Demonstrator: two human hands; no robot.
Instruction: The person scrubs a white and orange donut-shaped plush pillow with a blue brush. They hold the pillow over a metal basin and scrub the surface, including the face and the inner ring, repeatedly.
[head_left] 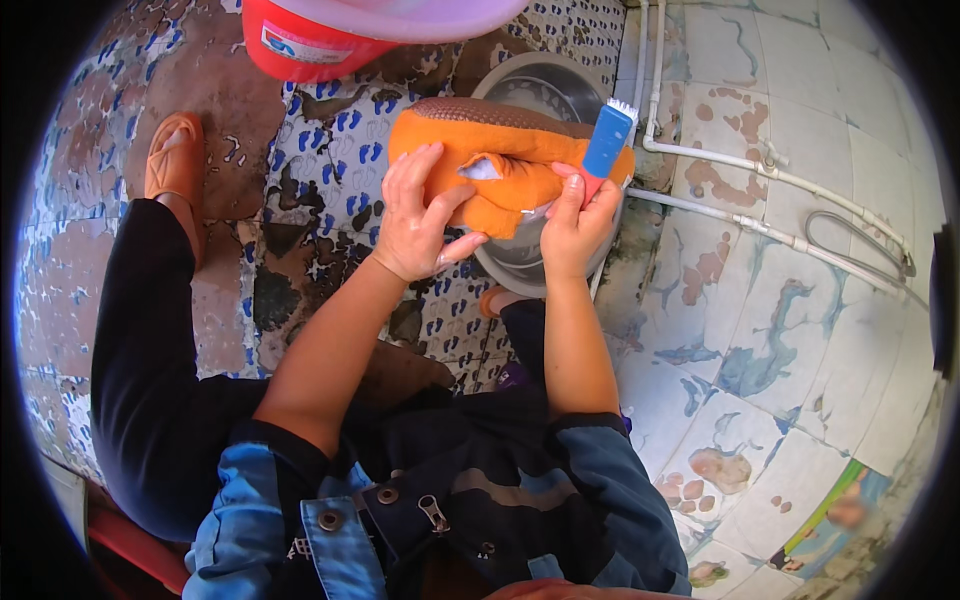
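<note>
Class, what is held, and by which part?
Right hand: the brush, by its red end. Left hand: spread against the orange shoe, at its left end.

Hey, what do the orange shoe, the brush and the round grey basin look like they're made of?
The orange shoe: likely soft, matte fabric, since the upper creases and folds; its brown sole looks like textured rubber or plastic. The brush: probably smooth plastic, with an evenly coloured blue and red body and white bristles. The basin: seemingly metal, given its grey sheen.
</note>
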